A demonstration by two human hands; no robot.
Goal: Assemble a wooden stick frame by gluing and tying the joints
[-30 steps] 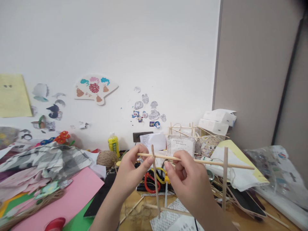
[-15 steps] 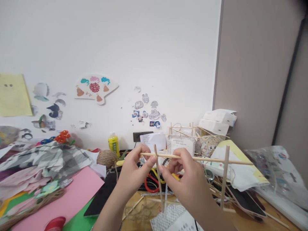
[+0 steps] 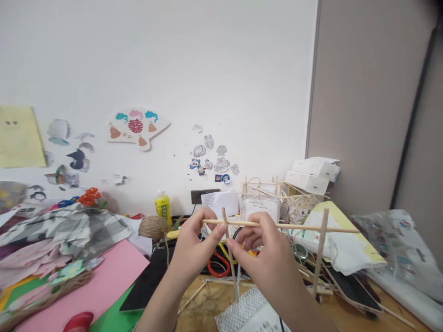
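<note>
Both hands are raised over the desk with a frame of thin wooden sticks. The horizontal wooden stick [image 3: 304, 227] runs across an upright wooden stick [image 3: 233, 267] near its top. My left hand [image 3: 194, 251] pinches the horizontal stick close to this crossing, its thumb against the joint. My right hand [image 3: 268, 251] is closed, index finger over the horizontal stick and thumb tip at the left upright just below the crossing. Toward the right end, a second upright stick [image 3: 320, 253] meets the horizontal one. Whether the joints are fastened cannot be made out.
Red-handled scissors [image 3: 218, 266] lie behind my hands. A twine ball [image 3: 154, 228] and a yellow bottle [image 3: 163, 207] stand left of them. Pink paper [image 3: 114, 272] and checked cloth [image 3: 83, 230] cover the left side. A phone [image 3: 356, 286] and a plastic bag [image 3: 411, 249] lie right.
The right end of the horizontal stick has shifted slightly left, and the right upright leans a little more. My right thumb has moved slightly left. My left hand keeps nearly the same grip.
</note>
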